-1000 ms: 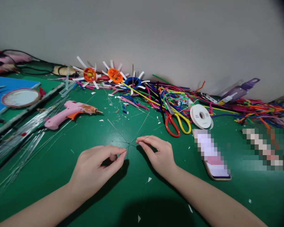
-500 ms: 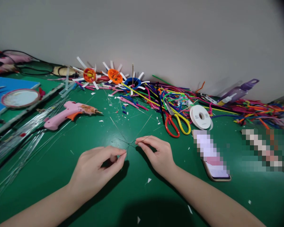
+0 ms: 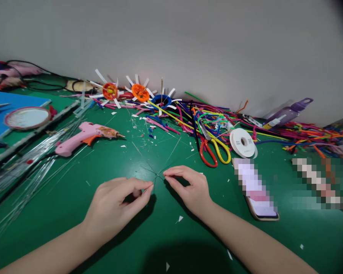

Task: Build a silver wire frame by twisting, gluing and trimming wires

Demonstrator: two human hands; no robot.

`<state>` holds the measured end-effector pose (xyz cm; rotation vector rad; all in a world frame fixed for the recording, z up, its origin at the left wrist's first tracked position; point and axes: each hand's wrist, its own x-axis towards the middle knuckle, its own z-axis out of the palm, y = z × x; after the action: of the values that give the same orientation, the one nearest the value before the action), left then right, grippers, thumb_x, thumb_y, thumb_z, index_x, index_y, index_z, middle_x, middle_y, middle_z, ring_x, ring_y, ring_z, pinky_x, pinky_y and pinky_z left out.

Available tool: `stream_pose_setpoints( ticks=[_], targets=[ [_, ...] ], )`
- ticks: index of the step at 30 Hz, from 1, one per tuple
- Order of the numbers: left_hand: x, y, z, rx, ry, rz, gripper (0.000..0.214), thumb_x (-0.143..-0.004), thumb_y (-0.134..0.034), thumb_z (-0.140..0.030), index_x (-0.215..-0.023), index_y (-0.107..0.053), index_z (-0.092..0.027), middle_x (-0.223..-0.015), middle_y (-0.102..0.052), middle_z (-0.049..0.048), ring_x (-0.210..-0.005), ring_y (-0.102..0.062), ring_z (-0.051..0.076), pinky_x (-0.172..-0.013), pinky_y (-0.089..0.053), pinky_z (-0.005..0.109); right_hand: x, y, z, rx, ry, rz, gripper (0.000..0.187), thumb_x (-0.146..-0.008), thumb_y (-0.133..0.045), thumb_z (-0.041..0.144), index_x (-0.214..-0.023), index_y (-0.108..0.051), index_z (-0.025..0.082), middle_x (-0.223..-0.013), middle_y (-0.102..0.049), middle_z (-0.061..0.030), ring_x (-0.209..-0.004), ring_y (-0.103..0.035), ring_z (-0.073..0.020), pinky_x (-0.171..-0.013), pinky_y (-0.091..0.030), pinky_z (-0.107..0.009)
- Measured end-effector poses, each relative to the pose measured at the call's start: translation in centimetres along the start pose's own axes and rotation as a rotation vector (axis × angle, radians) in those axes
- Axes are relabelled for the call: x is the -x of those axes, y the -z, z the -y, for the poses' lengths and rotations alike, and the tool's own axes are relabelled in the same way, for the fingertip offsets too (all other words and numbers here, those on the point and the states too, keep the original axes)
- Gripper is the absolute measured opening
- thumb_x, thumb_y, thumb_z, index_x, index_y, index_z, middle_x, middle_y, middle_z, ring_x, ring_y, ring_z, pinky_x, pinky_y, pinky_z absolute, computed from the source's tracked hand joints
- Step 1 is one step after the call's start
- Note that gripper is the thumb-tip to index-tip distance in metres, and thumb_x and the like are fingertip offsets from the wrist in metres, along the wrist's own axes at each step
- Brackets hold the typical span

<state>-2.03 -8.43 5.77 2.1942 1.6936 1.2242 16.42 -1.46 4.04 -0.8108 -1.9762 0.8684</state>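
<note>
pinching crossed wires [image 3: 157, 175], left hand [image 3: 114, 205] and right hand [image 3: 192, 190] have fingers clamped, open mat [image 3: 288, 236] around.

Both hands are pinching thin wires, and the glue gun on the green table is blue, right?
No, the glue gun is pink, not blue, as the head view shows. The left hand and right hand do pinch the thin wires, and it lies on the green table.

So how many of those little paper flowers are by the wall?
3, in a row along the wall: a red-orange flower on the left, an orange flower in the middle, a blue flower on the right. More may be hidden under the coloured sticks.
</note>
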Motion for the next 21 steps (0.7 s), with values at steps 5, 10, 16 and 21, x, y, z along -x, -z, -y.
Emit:
stream_pose_setpoints(
  ticks=[5, 10, 16, 21],
  targets=[
    [0.22, -0.04, 0.18, 0.010, 0.001, -0.009, 0.011, -0.081, -0.059, -0.022, -0.074, -0.067, -0.018, -0.059, -0.067, -0.0013, -0.047, -0.058, 0.008, -0.044, -0.044, 0.019, -0.09, -0.06, 0.00, 0.018, 0.004, -0.018, 0.010, -0.082, -0.061, 0.017, -0.087, -0.069, 0.021, -0.086, -0.072, -0.0017, -0.080, -0.067, -0.0141, -0.076, -0.055, -0.028],
    [0.32, -0.09, 0.21, 0.012, 0.007, 0.000, 0.010, -0.081, -0.059, -0.022, -0.075, -0.066, -0.019, -0.058, -0.067, -0.0017, -0.046, -0.058, 0.008, -0.044, -0.044, 0.019, 0.05, -0.14, -0.13, 0.042, -0.047, -0.008, 0.010, -0.082, -0.062, 0.019, -0.088, -0.069, 0.022, -0.086, -0.072, -0.0005, -0.080, -0.067, -0.0138, -0.075, -0.055, -0.028],
    [0.28, -0.06, 0.10, 0.010, 0.007, -0.013, 0.011, -0.081, -0.058, -0.023, -0.075, -0.066, -0.019, -0.059, -0.068, -0.0020, -0.046, -0.058, 0.008, -0.044, -0.044, 0.019, 0.12, -0.34, -0.59, 0.074, -0.047, 0.017, 0.010, -0.082, -0.062, 0.020, -0.089, -0.069, 0.022, -0.086, -0.072, 0.0002, -0.080, -0.067, -0.0131, -0.075, -0.054, -0.026],
    [0.38, -0.12, 0.26, 0.009, 0.011, -0.017, 0.011, -0.081, -0.059, -0.023, -0.074, -0.066, -0.019, -0.060, -0.068, -0.0015, -0.046, -0.059, 0.008, -0.044, -0.044, 0.019, -0.08, -0.41, -0.56, 0.100, -0.015, 0.033, 0.011, -0.085, -0.059, 0.021, -0.090, -0.068, 0.023, -0.087, -0.072, -0.0006, -0.081, -0.067, -0.0144, -0.077, -0.054, -0.029]
  ],
)
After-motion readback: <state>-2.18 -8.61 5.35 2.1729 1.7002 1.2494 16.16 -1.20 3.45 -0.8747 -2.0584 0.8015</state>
